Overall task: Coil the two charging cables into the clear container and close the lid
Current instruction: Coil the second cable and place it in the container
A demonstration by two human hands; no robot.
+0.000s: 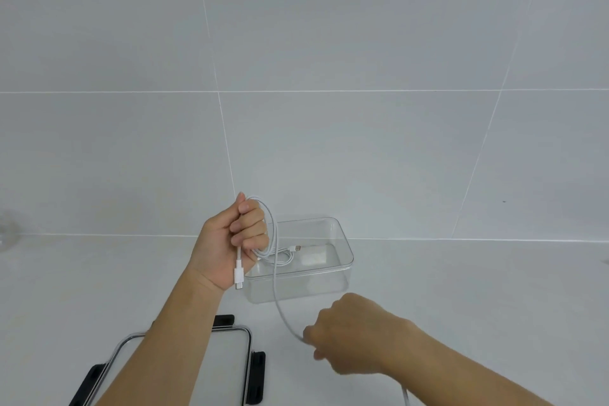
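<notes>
My left hand is raised in a fist around a white charging cable, whose plug hangs down at my wrist. The cable loops over my fingers and runs down to my right hand, which pinches it low over the counter. Its tail shows again under my right forearm. Behind the loop stands the clear container, lid off. A second white cable lies coiled inside it. The clear lid with black clips lies flat at the near left, partly under my left forearm.
The white counter meets a grey tiled wall just behind the container. A blurred clear object sits at the far left edge.
</notes>
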